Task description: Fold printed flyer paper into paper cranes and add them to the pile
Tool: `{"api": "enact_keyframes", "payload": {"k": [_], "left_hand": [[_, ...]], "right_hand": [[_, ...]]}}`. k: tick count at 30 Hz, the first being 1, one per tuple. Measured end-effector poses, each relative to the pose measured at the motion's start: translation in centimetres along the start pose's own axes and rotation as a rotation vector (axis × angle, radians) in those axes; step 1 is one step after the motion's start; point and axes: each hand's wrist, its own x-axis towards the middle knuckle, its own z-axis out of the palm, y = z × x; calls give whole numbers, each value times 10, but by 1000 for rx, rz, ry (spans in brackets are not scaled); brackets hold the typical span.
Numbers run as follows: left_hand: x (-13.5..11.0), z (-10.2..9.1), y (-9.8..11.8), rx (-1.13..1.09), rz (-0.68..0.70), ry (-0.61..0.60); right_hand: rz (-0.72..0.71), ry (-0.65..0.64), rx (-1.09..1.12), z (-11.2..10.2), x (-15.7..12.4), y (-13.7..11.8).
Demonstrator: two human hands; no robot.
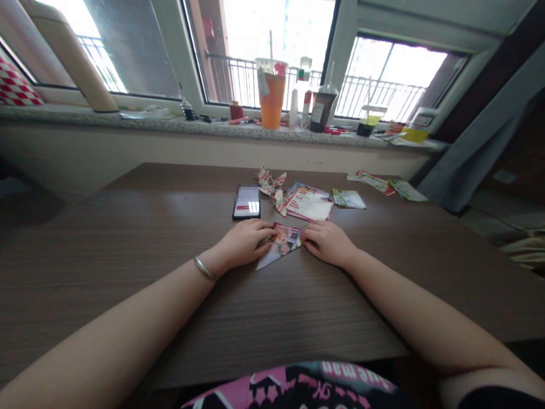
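Observation:
A folded sheet of printed paper (286, 241) lies on the brown table between my hands, its shape roughly triangular with one point toward me. My left hand (249, 240) grips its left edge, fingers curled over the paper. At the right corner, my right hand (326, 242) pinches the paper between thumb and fingers. Just beyond my left hand rests a smartphone (247, 202) with its screen lit. Behind the folded paper is a stack of printed sheets (310, 203), beside crumpled paper pieces (272, 187).
Small green-and-white papers (349, 199) and a red-edged paper strip (374, 182) lie farther right on the table (191, 335). Along the windowsill (230, 128) stand an orange drink cup (271, 94), a dark drink cup (322, 108), bottles and small items.

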Motion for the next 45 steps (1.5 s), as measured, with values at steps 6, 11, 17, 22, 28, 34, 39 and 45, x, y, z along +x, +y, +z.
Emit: {"api": "enact_keyframes", "payload": {"k": [6,11,17,22,28,34,39,45], "left_hand": [[0,-2,3,5,3,11],[0,-1,3,8,55,29],[2,0,7,-16,165,36],[1,-1,11,13,122,45],[0,-4,8,-32,67,59],[0,-2,6,-64,160,32],[-1,-3,7,-57,156,12],[0,-5,11,-19,270,-19]], "right_hand": [[95,-13,5,-1,-1,1],[111,-22,11,-1,-1,2],[13,2,45,1,-1,1],[-31,-22,118,0,0,1],[-51,-24,206,2,0,0],[-6,-37,135,0,-1,-3],[94,-50,10,-5,0,-12],[167,-73,-53,-6,1,-15]]}}
